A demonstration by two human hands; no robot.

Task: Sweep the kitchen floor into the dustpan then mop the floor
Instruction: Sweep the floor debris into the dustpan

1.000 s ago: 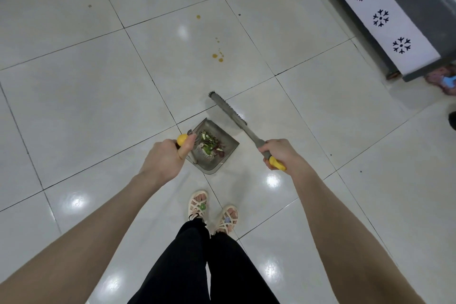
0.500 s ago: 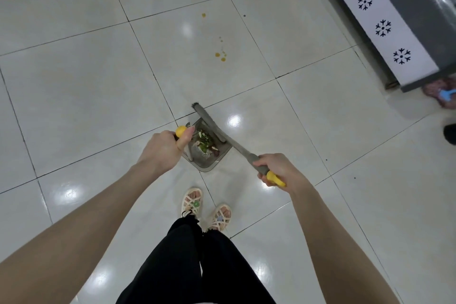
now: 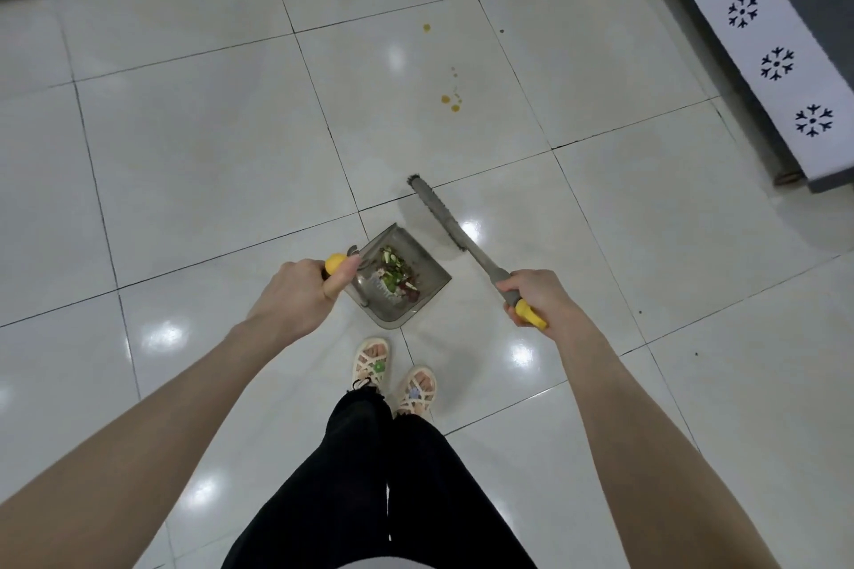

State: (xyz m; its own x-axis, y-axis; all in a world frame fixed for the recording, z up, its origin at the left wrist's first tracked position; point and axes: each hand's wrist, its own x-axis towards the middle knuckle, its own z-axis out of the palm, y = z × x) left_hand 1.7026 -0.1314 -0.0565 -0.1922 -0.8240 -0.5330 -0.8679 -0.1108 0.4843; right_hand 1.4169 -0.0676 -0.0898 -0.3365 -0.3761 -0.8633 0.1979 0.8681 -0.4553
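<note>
Right of left hand (image 3: 295,291): dustpan (image 3: 432,280), gripped | right hand (image 3: 538,298) grips brush (image 3: 439,213)

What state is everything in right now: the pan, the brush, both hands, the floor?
Dustpan: holds food scraps, gripped by its yellow handle.
Brush: held out right of the dustpan, not touching it.
Left hand: grips the dustpan handle.
Right hand: grips the brush handle.
Floor: glossy, spotted with orange drops.

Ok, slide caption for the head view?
Left hand holds a scrap-filled grey dustpan, right hand a yellow-handled brush; orange drips spot the white tiles.
</note>
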